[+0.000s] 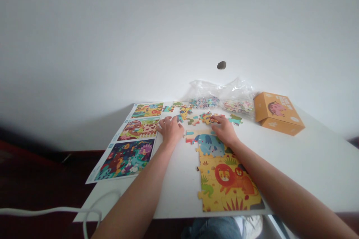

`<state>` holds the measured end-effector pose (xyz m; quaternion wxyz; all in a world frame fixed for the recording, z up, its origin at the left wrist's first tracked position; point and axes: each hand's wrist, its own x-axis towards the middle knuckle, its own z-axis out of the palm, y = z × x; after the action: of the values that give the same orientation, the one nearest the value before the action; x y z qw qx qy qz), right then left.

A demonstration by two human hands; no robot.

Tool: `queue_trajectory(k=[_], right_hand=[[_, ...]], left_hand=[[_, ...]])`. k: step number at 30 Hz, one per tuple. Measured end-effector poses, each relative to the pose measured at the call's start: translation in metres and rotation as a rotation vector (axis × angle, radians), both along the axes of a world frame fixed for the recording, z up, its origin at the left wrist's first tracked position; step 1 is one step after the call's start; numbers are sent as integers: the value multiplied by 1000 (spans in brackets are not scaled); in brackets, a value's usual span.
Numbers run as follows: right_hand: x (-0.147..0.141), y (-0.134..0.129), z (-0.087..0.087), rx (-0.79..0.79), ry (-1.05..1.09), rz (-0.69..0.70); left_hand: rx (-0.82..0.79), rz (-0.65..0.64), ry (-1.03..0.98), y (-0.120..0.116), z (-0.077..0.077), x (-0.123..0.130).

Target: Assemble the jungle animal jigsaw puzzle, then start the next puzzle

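Observation:
A partly joined jigsaw with lions and elephants lies flat near the table's front edge. Loose pieces are scattered beyond it. My left hand rests with its fingers curled but apart, between the printed sheet and the loose pieces; a blue piece is by its fingertips. My right hand reaches over the jigsaw's top right corner, fingers spread, with its fingertips at some loose pieces. Whether either hand touches a piece is too small to tell.
The printed picture sheet lies on the left of the white table. Clear bags of pieces and an orange box stand at the back right, against the wall. A white cable crosses the lower left.

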<state>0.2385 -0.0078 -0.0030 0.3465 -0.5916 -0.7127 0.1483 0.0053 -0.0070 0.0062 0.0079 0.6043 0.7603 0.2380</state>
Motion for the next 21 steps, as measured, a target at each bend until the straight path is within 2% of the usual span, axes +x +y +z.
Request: queue_trajectory(k=[8,11,17,21], right_hand=[[0,-2,1,-45,-225,-82],[-1,-7,7,-20,-254,23],[-5,-17,14,-21,-362,353],[-5,-16,12,-78,-401,403]], left_hand=[[-60,-108,25,1,-3,2],[-49,-131,24,4,-5,0],[-28,-120,18,3,-3,-2],[-30,-20,87,1,3,-4]])
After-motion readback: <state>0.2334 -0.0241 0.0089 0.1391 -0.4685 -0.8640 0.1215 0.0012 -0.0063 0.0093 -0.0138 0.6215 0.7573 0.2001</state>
